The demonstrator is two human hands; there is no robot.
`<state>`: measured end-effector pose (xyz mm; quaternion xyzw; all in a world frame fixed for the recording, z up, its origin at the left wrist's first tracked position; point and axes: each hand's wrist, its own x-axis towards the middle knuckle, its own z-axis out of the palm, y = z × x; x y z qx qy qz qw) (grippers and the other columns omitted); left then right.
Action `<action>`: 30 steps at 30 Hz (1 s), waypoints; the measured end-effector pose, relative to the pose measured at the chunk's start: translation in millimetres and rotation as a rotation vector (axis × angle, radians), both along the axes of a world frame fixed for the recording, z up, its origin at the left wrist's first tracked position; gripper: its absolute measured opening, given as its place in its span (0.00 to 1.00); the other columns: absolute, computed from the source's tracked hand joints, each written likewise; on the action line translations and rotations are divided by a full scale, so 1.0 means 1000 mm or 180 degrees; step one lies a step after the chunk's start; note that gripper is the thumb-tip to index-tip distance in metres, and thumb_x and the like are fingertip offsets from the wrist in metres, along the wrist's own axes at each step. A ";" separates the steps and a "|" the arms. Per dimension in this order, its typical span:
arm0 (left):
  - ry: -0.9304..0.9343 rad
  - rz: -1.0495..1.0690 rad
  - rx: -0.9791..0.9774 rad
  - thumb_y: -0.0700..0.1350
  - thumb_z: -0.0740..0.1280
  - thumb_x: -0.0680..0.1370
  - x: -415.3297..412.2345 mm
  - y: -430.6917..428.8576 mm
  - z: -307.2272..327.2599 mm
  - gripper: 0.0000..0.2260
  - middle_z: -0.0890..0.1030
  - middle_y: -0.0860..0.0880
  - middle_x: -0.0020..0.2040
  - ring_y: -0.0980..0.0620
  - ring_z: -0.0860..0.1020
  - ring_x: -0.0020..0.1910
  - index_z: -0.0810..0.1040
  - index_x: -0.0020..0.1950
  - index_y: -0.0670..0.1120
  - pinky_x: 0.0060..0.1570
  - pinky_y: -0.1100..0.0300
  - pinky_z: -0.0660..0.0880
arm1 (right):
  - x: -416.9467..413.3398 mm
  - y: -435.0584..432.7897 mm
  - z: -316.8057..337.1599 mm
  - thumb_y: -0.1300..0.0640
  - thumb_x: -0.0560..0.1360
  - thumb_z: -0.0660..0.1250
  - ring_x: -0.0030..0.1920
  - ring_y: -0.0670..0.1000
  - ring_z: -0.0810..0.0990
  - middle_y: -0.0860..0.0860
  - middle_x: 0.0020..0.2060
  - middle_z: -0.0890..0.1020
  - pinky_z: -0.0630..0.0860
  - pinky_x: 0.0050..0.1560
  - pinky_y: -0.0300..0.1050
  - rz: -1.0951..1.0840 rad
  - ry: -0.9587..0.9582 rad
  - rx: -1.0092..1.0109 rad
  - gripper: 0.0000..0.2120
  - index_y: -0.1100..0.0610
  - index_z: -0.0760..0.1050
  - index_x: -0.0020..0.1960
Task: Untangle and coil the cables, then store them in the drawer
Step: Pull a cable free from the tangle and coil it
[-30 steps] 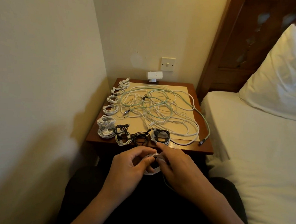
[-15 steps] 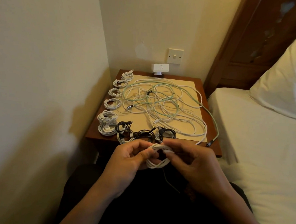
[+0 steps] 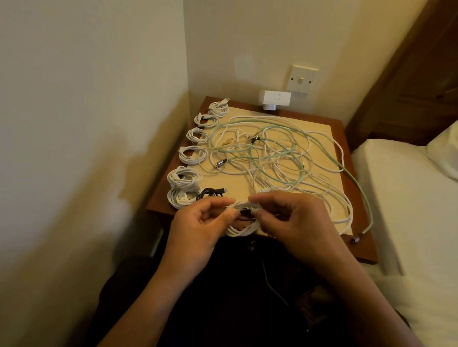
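A small white cable coil (image 3: 241, 229) hangs between my two hands over the near edge of the bedside table (image 3: 363, 247). My left hand (image 3: 199, 228) pinches its left side, and my right hand (image 3: 297, 227) pinches its top right with curled fingers. Behind them a tangle of white and pale green cables (image 3: 275, 160) spreads over a cream mat (image 3: 325, 131). Several finished white coils (image 3: 194, 154) line the table's left edge. A black coil (image 3: 210, 193) lies just behind my left hand, partly hidden. No drawer shows.
A white adapter (image 3: 274, 99) and a wall switch (image 3: 302, 79) sit at the back of the table. A wall stands close on the left. A bed (image 3: 423, 214) with a pillow and a wooden headboard lies on the right. One green cable end (image 3: 359, 238) hangs over the table's right front corner.
Both hands have lifted the white coil from my lap to the table's front edge. The view has shifted closer and leftward, so the black coils are now mostly hidden behind my hands.
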<state>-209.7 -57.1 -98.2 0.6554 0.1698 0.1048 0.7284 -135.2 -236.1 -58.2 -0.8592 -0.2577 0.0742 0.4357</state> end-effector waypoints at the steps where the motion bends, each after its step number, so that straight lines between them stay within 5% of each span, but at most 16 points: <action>1: -0.0064 0.0073 0.0257 0.40 0.75 0.76 0.002 0.000 -0.004 0.13 0.87 0.45 0.50 0.52 0.86 0.48 0.83 0.60 0.46 0.48 0.60 0.81 | 0.008 0.004 0.000 0.59 0.78 0.73 0.47 0.38 0.85 0.43 0.48 0.87 0.82 0.50 0.39 -0.0068 -0.0055 -0.0030 0.13 0.49 0.85 0.61; 8: -0.0109 0.0251 0.0375 0.41 0.74 0.78 0.002 0.007 -0.024 0.08 0.86 0.51 0.51 0.53 0.84 0.54 0.84 0.55 0.51 0.59 0.52 0.80 | 0.078 0.044 -0.002 0.56 0.79 0.71 0.46 0.39 0.83 0.43 0.48 0.85 0.80 0.47 0.37 -0.0744 -0.0470 -0.0214 0.11 0.51 0.83 0.60; 11: -0.0074 0.0204 0.0395 0.42 0.74 0.78 0.004 0.011 -0.023 0.08 0.86 0.52 0.50 0.52 0.84 0.53 0.84 0.53 0.54 0.58 0.52 0.80 | 0.099 0.067 -0.019 0.54 0.80 0.70 0.47 0.47 0.84 0.47 0.51 0.86 0.81 0.50 0.48 -0.0501 -0.0403 -0.0691 0.09 0.53 0.84 0.59; 16: -0.0106 0.0120 0.0615 0.41 0.73 0.78 0.006 0.023 -0.014 0.07 0.86 0.55 0.48 0.56 0.84 0.51 0.85 0.51 0.53 0.54 0.56 0.81 | 0.104 0.086 -0.035 0.49 0.79 0.70 0.47 0.56 0.84 0.55 0.45 0.87 0.80 0.51 0.53 0.0194 -0.0518 -0.1732 0.13 0.59 0.85 0.51; 21: -0.0181 0.0084 0.0750 0.41 0.72 0.79 0.014 0.036 -0.006 0.08 0.86 0.55 0.49 0.54 0.84 0.52 0.85 0.51 0.54 0.52 0.59 0.81 | 0.120 0.088 -0.021 0.51 0.80 0.70 0.51 0.50 0.82 0.51 0.57 0.84 0.78 0.52 0.47 -0.0443 -0.0986 -0.0995 0.14 0.53 0.81 0.64; 24: -0.0266 0.0099 0.0928 0.42 0.72 0.79 0.022 0.041 0.004 0.07 0.86 0.56 0.48 0.55 0.84 0.51 0.85 0.51 0.54 0.51 0.60 0.81 | 0.141 0.090 -0.021 0.47 0.79 0.71 0.60 0.56 0.79 0.54 0.64 0.79 0.76 0.57 0.51 -0.0533 -0.0817 -0.1463 0.23 0.53 0.74 0.71; 30: -0.0484 0.0119 0.1366 0.44 0.72 0.79 0.038 0.054 0.037 0.05 0.85 0.59 0.48 0.60 0.83 0.49 0.84 0.50 0.55 0.45 0.64 0.79 | 0.158 0.082 0.020 0.53 0.82 0.68 0.48 0.52 0.83 0.50 0.47 0.86 0.79 0.50 0.48 -0.0443 -0.0687 -0.0997 0.09 0.54 0.85 0.56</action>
